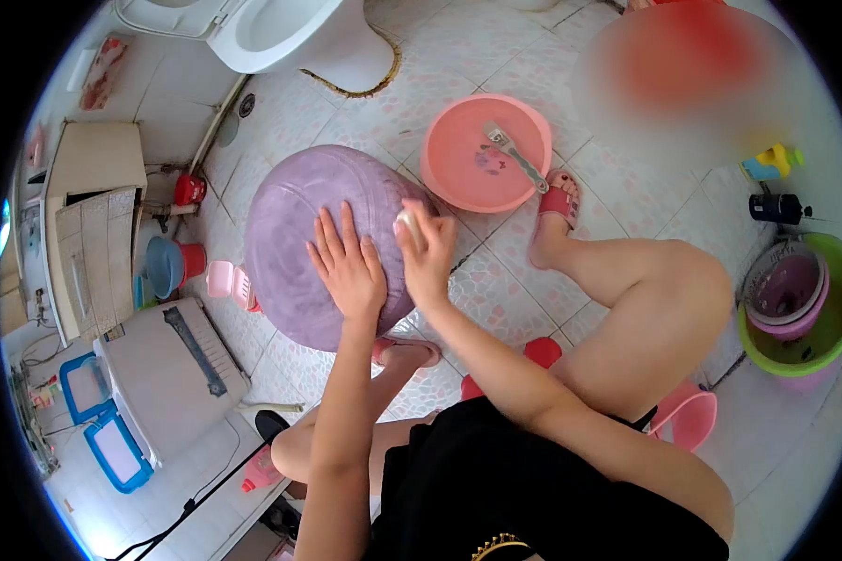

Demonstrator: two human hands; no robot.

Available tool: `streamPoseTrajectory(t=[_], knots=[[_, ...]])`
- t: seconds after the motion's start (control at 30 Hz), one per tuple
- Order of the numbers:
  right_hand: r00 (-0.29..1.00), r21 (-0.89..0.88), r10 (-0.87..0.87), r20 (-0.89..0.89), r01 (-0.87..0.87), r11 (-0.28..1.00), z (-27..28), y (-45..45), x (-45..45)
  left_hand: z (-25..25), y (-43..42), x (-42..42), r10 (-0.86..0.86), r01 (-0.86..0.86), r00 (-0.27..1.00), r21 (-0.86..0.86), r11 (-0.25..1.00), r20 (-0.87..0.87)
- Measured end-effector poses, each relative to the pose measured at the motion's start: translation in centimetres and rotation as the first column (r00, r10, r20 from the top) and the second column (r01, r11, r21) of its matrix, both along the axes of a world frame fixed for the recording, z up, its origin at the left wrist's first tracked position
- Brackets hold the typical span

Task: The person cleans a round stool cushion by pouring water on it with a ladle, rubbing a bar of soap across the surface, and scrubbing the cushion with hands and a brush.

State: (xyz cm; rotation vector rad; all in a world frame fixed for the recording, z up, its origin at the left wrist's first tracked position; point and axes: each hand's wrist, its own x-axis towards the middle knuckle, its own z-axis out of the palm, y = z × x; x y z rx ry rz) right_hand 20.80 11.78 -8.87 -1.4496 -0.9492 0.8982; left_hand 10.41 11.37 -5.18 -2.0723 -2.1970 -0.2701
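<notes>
A big round purple cushion-like seat (295, 252) with a soft, smeared-looking surface is on the tiled floor in front of me. My left hand (351, 271) lies flat on its top with the fingers spread. Over the right edge of the seat, my right hand (426, 257) is closed around a small whitish thing, mostly hidden by the fingers and slightly blurred. To the right of the seat is a pink basin (440, 182) with a grey-handled brush (515, 154) resting across it, its handle end over the rim.
A pink soap box (221, 279) lies left of the seat. The toilet (290, 37) stands at the back. A white washing machine (168, 374) and a cabinet (98, 262) line the left. Nested basins (795, 355) are at the right, and a pink bucket (692, 416) is beside my leg.
</notes>
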Motion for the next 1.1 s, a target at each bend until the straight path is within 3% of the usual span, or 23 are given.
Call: streamPoseTrajectory(t=[0.17,0.4,0.7,0.8,0.9,1.1], knots=[[0.998,0.090,0.007,0.061,-0.012,0.996,-0.3,-1.2,-0.1,0.1,0.0,0.0,0.001,-0.001,1.000,-0.007,1.000,0.013],[0.994,0.149,0.077,0.077,-0.087,0.985,-0.7,5.3,0.2,0.1,0.5,-0.5,-0.001,0.000,0.999,0.014,1.000,0.042],[0.879,-0.057,0.401,0.257,-0.401,0.914,0.4,16.4,-2.5,-0.2,0.7,-0.8,0.018,-0.018,1.000,0.017,1.000,0.021],[0.854,-0.101,0.400,0.333,-0.389,0.915,1.1,15.8,-2.4,-0.2,0.6,-0.6,0.012,-0.013,1.000,0.030,0.999,0.027],[0.878,-0.127,0.395,0.271,-0.374,0.919,1.6,13.9,-1.2,-0.7,0.3,-0.1,0.010,-0.010,1.000,0.046,0.999,0.001],[0.914,0.076,0.188,0.360,-0.229,0.970,1.6,6.7,0.1,-0.9,0.1,-0.2,0.002,-0.005,0.999,0.084,0.996,0.034]])
